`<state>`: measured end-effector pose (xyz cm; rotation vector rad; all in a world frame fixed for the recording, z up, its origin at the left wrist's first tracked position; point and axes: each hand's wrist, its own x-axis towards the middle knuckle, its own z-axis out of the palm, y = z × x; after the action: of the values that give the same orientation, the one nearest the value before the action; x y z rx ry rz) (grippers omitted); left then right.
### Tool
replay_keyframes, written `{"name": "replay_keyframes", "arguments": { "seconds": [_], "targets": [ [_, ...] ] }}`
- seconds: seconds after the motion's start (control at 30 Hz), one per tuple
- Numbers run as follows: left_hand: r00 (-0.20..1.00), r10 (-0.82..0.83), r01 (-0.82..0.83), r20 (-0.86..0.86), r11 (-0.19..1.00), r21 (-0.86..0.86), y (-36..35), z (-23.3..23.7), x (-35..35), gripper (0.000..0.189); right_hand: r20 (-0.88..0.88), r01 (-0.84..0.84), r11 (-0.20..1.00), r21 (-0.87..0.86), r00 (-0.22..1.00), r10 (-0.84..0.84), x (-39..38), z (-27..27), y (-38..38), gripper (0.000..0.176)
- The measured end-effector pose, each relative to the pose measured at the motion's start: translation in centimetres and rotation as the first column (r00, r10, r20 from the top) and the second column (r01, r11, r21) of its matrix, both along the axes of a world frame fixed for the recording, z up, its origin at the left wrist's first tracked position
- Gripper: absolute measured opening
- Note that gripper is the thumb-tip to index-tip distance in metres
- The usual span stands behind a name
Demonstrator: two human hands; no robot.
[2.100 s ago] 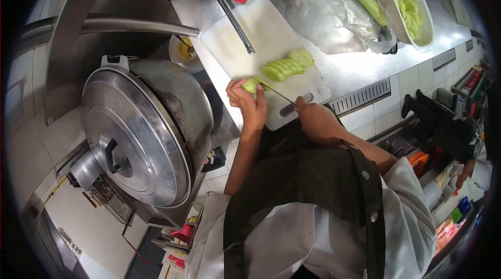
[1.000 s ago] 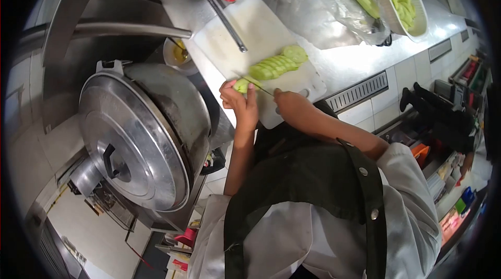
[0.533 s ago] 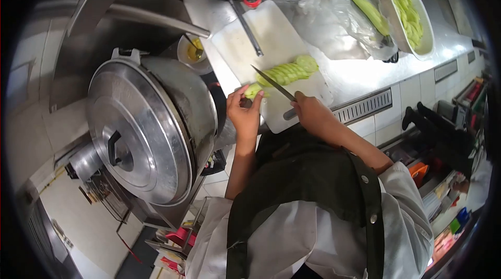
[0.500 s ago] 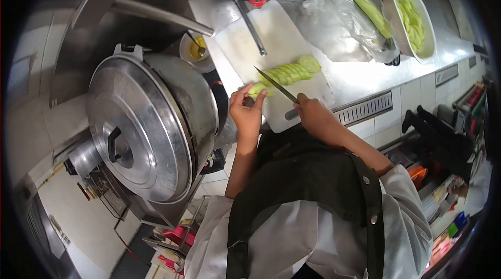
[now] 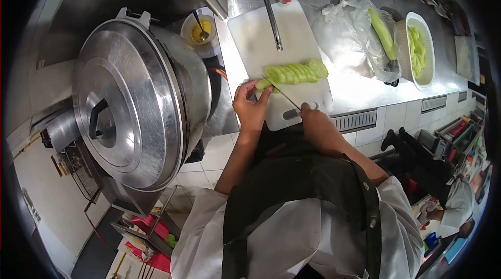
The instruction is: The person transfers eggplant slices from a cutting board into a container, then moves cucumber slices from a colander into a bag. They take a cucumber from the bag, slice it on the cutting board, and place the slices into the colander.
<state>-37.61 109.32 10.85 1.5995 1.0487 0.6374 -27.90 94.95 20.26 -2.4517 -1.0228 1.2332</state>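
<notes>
My left hand pinches a short end of peeled, pale green cucumber at the left edge of the white cutting board. In my right hand is a kitchen knife, its narrow blade seen nearly edge-on. The blade's tip lies beside the held piece, close to my left fingertips; whether it touches cannot be made out. Just beyond the knife, overlapping cucumber slices lie in a slanting row across the board.
A metal handle reaches over the board's far end. To the right are a plastic bag, a long peeled cucumber and a white tub of slices. A large lidded pot and a small yellow-filled bowl stand left. Another person is far right.
The view has shifted a little. The knife has turned from showing its flat side to nearly edge-on, and its tip has come closer to the held cucumber end.
</notes>
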Motion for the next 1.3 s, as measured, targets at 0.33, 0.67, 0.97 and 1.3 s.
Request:
{"name": "replay_keyframes", "arguments": {
  "seconds": [0.33, 0.67, 0.97, 1.3],
  "targets": [
    [1.000, 0.001, -0.002, 0.024, 1.000, 0.014, -0.1, -0.1, -0.3, 0.036, -0.056, 0.070, 0.996, 0.048, 0.996, -0.067, 0.9, -6.5, 2.1, 0.020],
    [0.994, 0.035, -0.028, 0.107, 0.997, -0.072, 0.2, 0.2, -0.8, 0.028, 0.021, 0.078, 0.993, 0.085, 0.997, -0.080, 0.1, 0.5, 1.3, 0.018],
    [0.989, 0.064, -0.052, 0.135, 0.994, -0.093, 0.0, -0.4, -0.8, 0.024, 0.078, -0.034, 0.999, -0.035, 0.996, 0.037, -0.8, 0.0, 1.0, 0.018],
    [0.988, 0.050, -0.043, 0.143, 0.998, -0.050, -0.2, -0.5, -1.3, 0.029, 0.059, -0.027, 0.991, 0.128, 0.998, 0.019, -0.6, -6.1, 2.4, 0.020]
  ]
}}
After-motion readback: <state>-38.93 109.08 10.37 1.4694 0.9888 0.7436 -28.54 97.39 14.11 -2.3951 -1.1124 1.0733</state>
